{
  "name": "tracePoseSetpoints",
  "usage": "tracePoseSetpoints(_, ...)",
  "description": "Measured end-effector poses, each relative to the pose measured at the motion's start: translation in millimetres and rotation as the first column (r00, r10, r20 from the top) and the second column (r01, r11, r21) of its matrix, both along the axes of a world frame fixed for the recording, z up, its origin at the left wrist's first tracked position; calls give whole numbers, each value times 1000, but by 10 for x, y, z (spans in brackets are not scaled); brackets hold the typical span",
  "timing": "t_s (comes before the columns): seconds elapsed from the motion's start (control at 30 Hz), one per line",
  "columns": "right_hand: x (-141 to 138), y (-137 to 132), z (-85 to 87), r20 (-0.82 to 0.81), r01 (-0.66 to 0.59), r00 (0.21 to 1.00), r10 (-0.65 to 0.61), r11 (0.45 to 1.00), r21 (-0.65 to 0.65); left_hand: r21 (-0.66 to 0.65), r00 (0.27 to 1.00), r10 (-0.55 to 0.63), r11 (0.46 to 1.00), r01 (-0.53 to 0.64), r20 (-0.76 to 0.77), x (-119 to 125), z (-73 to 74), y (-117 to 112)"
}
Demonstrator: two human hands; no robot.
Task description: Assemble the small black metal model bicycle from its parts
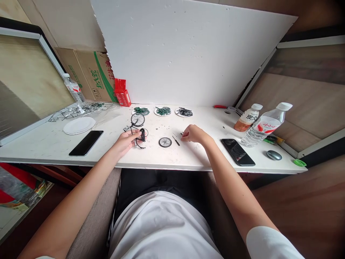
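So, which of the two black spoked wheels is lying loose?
The loose wheel, flat on the tabletop between the left hand and right hand; the other wheel is on the model bicycle the left hand holds.

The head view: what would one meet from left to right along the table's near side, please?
Left phone, left hand, loose spoked wheel, thin dark tool, right hand, right phone, grey oval object, round green object.

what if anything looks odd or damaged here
The white board looks damaged: its left edge is ragged and its face has small pits. The wheel also lies loose on the desk, apart from the bike in the left hand.
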State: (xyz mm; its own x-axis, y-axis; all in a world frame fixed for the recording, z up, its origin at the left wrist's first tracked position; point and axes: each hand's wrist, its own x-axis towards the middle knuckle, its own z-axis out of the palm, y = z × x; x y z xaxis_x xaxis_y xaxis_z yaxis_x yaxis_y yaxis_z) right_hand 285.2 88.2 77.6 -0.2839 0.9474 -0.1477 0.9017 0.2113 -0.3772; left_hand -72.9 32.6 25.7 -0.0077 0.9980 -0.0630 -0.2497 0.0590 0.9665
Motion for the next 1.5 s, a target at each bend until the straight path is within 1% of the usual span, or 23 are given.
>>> tracePoseSetpoints(0.07,-19,-14,5,2,-8,1000,8,1000,0,4,999,36,999,-36,22,7,-21,8)
tracePoseSetpoints(0.13,-27,-14,3,-1,-20,1000,20,1000,5,6,998,47,999,-48,30,14,-32,10)
tracePoseSetpoints(0.23,-48,-8,-5,16,-17,1000,17,1000,22,3,999,40,999,-40,26,22,-31,4)
tracePoseSetpoints(0.4,-113,-1,-42,30,46,998,-49,994,101,3,1000,25,1000,-25,-7,24,-20,3)
tracePoseSetpoints(0.53,-133,-1,-62,19,41,999,-44,989,139,20,999,43,999,-43,0,18,-30,11)
tracePoseSetpoints(0.63,-117,-15,-33,8,14,1000,-15,993,115,23,999,47,999,-47,9,8,-44,16)
tracePoseSetpoints(0.73,-97,-39,17,34,-6,999,4,997,72,27,999,42,999,-42,12,-7,-67,29)
tracePoseSetpoints(0.97,-137,-92,68,106,1,994,-9,997,71,24,998,54,998,-55,15,-18,-112,63)
tracePoseSetpoints(1.1,-182,-82,29,148,22,988,-37,995,102,22,999,49,999,-49,11,-8,-100,51)
tracePoseSetpoints(1.23,-208,-35,-65,178,27,982,-55,987,158,20,999,40,999,-40,3,-3,-79,34)
tracePoseSetpoints(1.3,-215,-9,-112,119,4,993,-27,982,189,12,999,35,999,-35,-6,3,-60,22)
tracePoseSetpoints(1.33,-218,0,-131,52,-12,999,1,978,209,7,999,36,999,-36,-10,8,-50,16)
tracePoseSetpoints(1.4,-232,7,-160,-153,-46,985,83,972,232,-4,999,42,999,-42,-11,24,-32,7)
tracePoseSetpoints(1.43,-245,3,-169,-272,-62,954,126,971,231,-8,999,43,999,-43,-5,34,-27,4)
tracePoseSetpoints(1.5,-289,-21,-179,-482,-94,856,185,974,207,-4,999,39,999,-39,19,58,-28,5)
